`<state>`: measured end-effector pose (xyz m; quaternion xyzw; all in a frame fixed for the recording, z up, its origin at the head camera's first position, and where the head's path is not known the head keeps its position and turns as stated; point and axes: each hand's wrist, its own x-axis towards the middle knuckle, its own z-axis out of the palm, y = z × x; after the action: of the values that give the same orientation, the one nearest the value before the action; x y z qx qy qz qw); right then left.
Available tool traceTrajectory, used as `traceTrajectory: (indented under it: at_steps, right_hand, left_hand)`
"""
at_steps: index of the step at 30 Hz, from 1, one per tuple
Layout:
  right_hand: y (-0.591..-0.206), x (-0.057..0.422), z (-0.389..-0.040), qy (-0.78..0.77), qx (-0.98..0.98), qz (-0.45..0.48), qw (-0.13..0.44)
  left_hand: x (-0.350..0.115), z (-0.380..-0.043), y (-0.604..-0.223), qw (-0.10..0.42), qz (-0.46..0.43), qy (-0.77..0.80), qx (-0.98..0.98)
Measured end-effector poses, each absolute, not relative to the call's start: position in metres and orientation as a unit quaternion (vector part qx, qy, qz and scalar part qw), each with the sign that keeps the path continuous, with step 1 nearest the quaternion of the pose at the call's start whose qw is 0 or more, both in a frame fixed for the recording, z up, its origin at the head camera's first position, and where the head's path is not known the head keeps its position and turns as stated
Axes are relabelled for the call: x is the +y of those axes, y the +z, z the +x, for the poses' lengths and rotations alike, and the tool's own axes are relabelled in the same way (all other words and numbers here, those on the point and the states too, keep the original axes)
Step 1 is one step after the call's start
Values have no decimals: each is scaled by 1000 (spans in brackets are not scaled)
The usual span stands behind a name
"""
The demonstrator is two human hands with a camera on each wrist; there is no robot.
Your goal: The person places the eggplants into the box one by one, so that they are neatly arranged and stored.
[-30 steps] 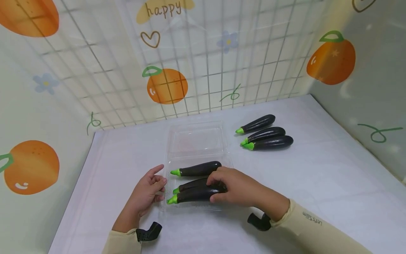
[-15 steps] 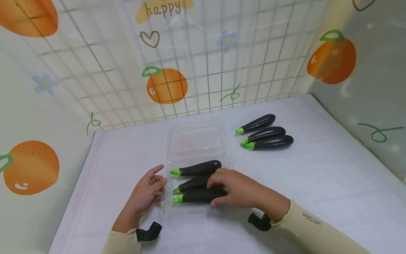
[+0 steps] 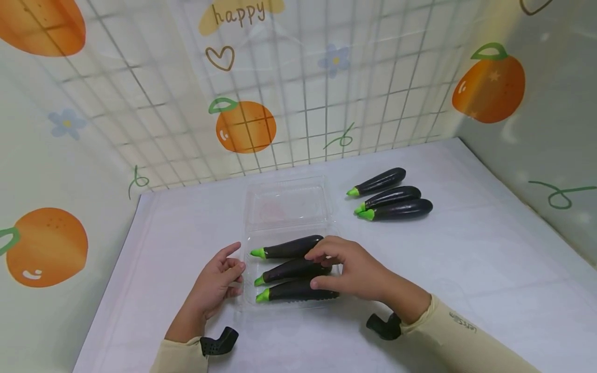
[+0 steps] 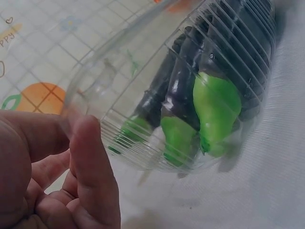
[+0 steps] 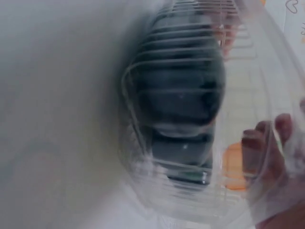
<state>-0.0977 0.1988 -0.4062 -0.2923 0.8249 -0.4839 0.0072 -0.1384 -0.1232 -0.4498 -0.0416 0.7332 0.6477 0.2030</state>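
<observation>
Three dark eggplants with green stems lie side by side in the base of a clear plastic clamshell box: a far one, a middle one and a near one. My left hand pinches the box's left rim between thumb and finger, seen close in the left wrist view beside the green stem of an eggplant. Over the eggplants' right ends hovers my right hand, its fingers loosely bent with nothing between them. In the right wrist view its fingers show through the clear wall.
Several more things lie around: three eggplants rest together at the back right of the white table. The box's lid lies folded back behind its base. A patterned curtain bounds the table's back.
The near eggplant has shifted right and come down into the box beside the middle one. My right hand has let go of it and lifted slightly. The left hand has stayed at the rim.
</observation>
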Motion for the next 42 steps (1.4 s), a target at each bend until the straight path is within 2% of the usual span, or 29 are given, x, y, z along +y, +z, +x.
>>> traceTrajectory:
  at_steps: [7, 15, 25, 37, 42]
  right_hand:
    - [-408, 206, -104, -538, 785, -308, -1]
    - [-403, 229, -110, -587, 748, -304, -60]
    - [-403, 283, -119, -561, 788, -206, -147]
    - [-417, 345, -134, -500, 841, -110, -176]
    - [-420, 368, -138, -461, 872, -44, -162]
  left_hand:
    - [-123, -138, -449, 204, -40, 649, 731]
    - [-123, -137, -448, 205, -40, 654, 727]
    - [-124, -137, -450, 205, -39, 657, 724]
    - [-124, -137, -448, 207, -41, 656, 724]
    - [-123, -138, -449, 206, -42, 656, 725]
